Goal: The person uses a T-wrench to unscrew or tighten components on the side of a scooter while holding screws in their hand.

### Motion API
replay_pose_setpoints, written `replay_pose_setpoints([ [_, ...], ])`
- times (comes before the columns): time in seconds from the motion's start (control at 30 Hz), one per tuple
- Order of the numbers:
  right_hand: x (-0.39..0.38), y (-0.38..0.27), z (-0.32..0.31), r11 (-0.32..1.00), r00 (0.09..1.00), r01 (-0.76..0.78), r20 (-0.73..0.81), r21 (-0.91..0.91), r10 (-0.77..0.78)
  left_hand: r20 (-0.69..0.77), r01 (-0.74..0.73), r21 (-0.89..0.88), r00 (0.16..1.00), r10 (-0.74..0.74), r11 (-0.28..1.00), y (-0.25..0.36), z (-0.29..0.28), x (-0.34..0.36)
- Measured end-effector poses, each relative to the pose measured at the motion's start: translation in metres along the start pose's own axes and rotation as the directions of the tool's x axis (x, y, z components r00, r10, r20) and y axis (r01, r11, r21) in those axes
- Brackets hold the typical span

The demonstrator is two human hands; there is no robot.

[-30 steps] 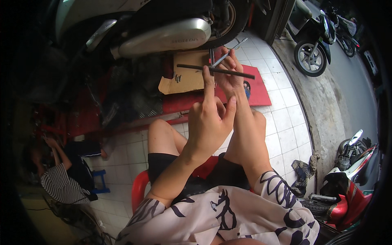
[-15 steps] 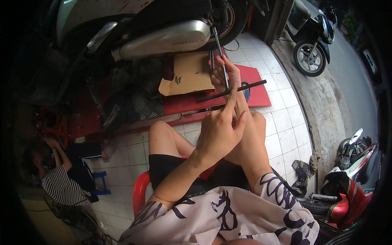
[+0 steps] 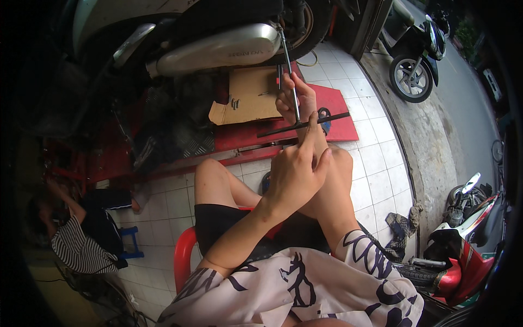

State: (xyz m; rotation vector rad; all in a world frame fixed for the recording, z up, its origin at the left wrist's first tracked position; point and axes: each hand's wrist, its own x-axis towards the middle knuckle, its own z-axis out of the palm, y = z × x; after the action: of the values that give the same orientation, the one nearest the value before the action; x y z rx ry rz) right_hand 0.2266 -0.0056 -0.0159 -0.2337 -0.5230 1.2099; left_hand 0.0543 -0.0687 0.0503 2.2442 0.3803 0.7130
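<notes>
A T-handle socket wrench (image 3: 290,68) extends from my hands up to the rear end of the silver engine cover (image 3: 231,50) on the motorcycle. Its tip is at small parts beside the cover; whether it is seated on a bolt I cannot tell. My right hand (image 3: 297,98) is closed around the wrench's shaft, fingers loosely curled. Closer to me, my left hand (image 3: 298,171) has its index finger stretched against the black crossbar near the joint, its thumb apart and the other fingers partly hidden.
Below the motorcycle, cardboard (image 3: 253,101) with small metal parts lies on the red lift platform (image 3: 346,128). A person in a striped shirt (image 3: 81,245) sits at the left near a blue stool (image 3: 131,242). At right are a red motorcycle (image 3: 463,272) and a parked black scooter (image 3: 414,76).
The wrench's tip has moved up and slightly left to the end of the engine cover. The crossbar has turned a little, and both hands stay on the wrench.
</notes>
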Motion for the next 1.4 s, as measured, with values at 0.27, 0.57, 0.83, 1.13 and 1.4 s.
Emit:
replay_pose_setpoints([
  [0.27, -0.004, 0.001, 0.005, 0.999, 0.995, 0.051, -0.08, -0.017, -0.052, -0.044, 0.03, 0.038, 0.999, -0.028, 0.999, -0.011, -0.001, -0.004],
  [0.57, 0.006, -0.017, 0.009, 0.95, 0.97, 0.021, 0.225, 0.311, -0.094, -0.038, 0.172, 0.105, 0.985, -0.168, 0.98, -0.018, -0.01, -0.006],
  [0.83, 0.015, -0.007, 0.01, 0.958, 0.969, -0.002, 0.239, 0.286, -0.069, -0.252, -0.139, -0.23, 0.965, 0.08, 0.963, 0.009, -0.003, 0.02],
  [1.13, 0.018, -0.007, 0.008, 0.951, 0.981, 0.013, 0.182, 0.31, -0.072, -0.074, -0.058, -0.294, 0.997, 0.038, 0.954, 0.02, -0.003, 0.011],
  [1.4, 0.017, -0.011, 0.014, 0.925, 0.985, 0.065, 0.124, 0.373, -0.119, 0.082, 0.035, -0.196, 0.996, -0.02, 0.98, 0.011, -0.003, 0.0],
])
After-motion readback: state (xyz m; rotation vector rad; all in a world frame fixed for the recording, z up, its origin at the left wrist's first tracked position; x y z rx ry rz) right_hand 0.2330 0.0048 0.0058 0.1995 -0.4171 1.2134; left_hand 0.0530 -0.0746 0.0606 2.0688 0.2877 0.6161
